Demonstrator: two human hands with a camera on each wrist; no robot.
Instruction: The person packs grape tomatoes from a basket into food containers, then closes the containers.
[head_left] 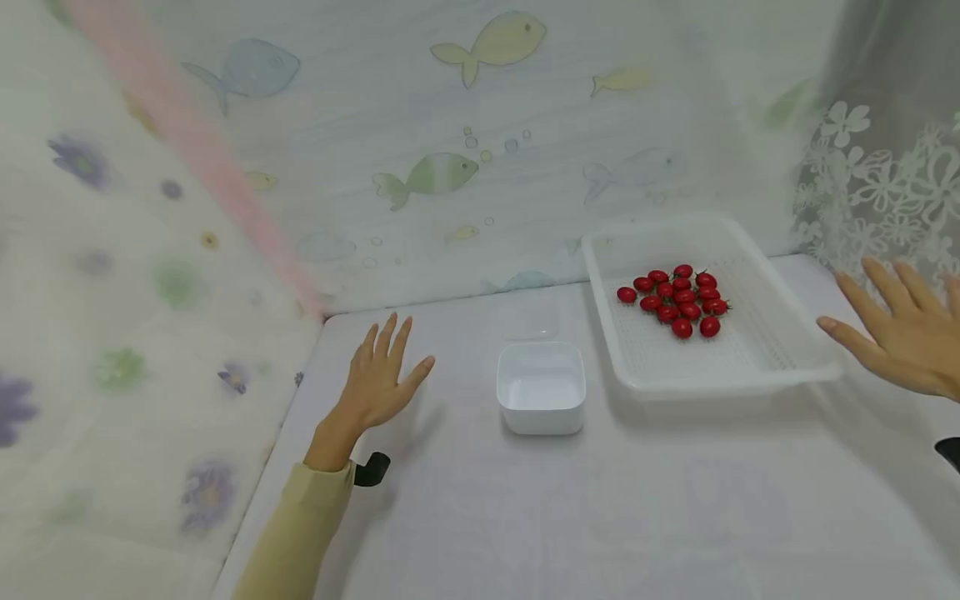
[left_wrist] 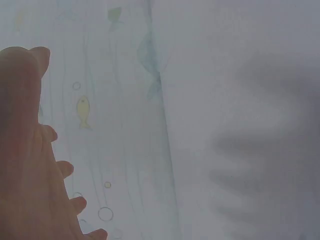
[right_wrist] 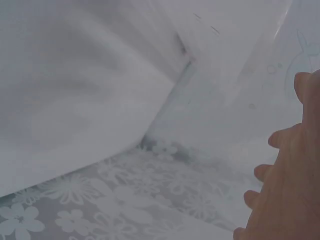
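My left hand point(head_left: 378, 379) hovers over the white table, fingers straight and spread, left of a small white square container point(head_left: 542, 417). It holds nothing; its shadow falls on the cloth. At the far right my right hand point(head_left: 903, 337) is raised with fingers spread, just beyond the right edge of a white perforated basket point(head_left: 795, 379). Several red cherry tomatoes point(head_left: 684, 296), some with green stems, lie bunched in the basket. The left wrist view shows the left hand point(left_wrist: 30, 165) from the side, and the right wrist view shows the right hand point(right_wrist: 290, 185), both apart from any object.
A clear flat lid point(head_left: 531, 321) lies behind the small container. White cloth covers the table point(head_left: 480, 517). A fish-print curtain point(head_left: 337, 108) hangs along the back, a flower-print sheet point(head_left: 112, 333) on the left, and a sheer floral curtain point(head_left: 892, 167) at the right.
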